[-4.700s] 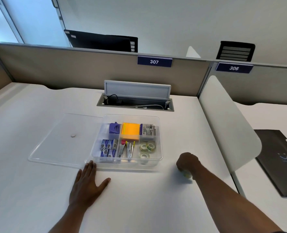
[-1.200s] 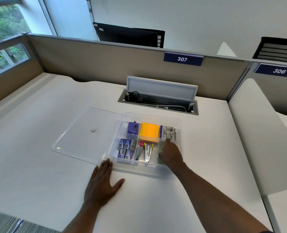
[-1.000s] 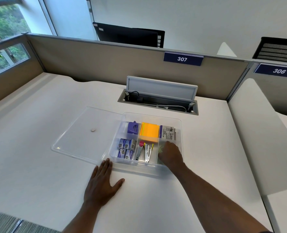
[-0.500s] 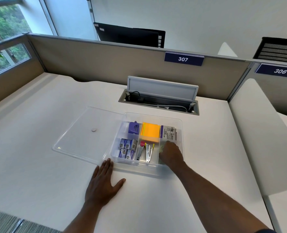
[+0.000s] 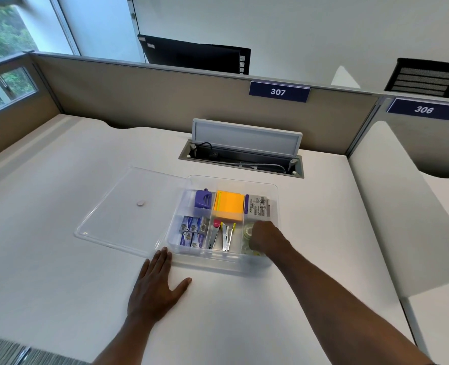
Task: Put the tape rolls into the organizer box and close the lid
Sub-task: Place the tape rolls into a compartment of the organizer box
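Tape rolls point(image 5: 249, 230) are lying in the box's point(image 5: 275, 206) front right compartment; the right hand point(image 5: 265, 237) is perhaps gripping one, the left hand point(image 5: 154, 288) is resting flat, and the lid point(image 5: 128, 206) is waiting open.

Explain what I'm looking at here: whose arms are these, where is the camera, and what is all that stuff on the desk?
There is no machine here: a person wears a wide-angle camera on the head, looking down at both bare hands. The left hand lies flat on the white desk. The right hand reaches into the near right compartment of a clear organizer box, among the tape rolls; whether its fingers grip one is hidden. The other compartments hold orange sticky notes, small staple boxes and staplers. The clear lid lies open beside the box, on its left.
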`<state>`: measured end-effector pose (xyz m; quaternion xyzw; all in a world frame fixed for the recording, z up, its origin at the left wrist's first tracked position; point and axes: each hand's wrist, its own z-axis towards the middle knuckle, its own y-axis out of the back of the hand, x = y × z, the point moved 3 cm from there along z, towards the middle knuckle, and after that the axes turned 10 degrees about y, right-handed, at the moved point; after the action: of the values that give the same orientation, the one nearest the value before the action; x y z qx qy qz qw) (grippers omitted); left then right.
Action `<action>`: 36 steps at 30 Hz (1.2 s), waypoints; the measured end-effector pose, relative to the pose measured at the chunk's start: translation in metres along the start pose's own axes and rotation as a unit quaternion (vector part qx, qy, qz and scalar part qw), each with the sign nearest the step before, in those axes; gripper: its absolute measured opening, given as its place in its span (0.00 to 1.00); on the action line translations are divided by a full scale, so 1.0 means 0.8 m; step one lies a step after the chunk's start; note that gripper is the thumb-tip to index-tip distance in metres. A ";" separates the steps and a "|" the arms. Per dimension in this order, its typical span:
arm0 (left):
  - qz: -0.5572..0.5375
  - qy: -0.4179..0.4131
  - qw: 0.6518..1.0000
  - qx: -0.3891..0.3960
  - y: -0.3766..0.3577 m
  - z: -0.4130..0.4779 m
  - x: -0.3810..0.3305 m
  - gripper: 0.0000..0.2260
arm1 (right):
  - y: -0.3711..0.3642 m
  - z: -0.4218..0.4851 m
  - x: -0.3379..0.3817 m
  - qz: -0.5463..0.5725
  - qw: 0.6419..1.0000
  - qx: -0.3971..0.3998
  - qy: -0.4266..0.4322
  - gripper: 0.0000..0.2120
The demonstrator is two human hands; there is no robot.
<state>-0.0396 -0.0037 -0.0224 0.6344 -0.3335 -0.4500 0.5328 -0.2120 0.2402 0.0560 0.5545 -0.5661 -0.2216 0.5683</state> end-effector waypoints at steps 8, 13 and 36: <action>-0.007 -0.004 1.000 -0.004 0.004 0.001 -0.003 0.44 | -0.008 -0.009 -0.001 -0.053 0.998 0.008 0.027 0.10; -0.004 -0.002 1.000 -0.002 0.002 -0.001 -0.004 0.43 | -0.007 -0.013 -0.003 -0.055 0.998 -0.014 0.020 0.12; 0.006 0.000 1.000 -0.004 -0.002 -0.001 -0.001 0.43 | -0.002 -0.007 -0.003 0.046 0.996 0.001 -0.073 0.15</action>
<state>-0.0392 -0.0026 -0.0236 0.6302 -0.3360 -0.4479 0.5379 -0.2069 0.2442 0.0547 0.5108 -0.6309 -0.2351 0.5346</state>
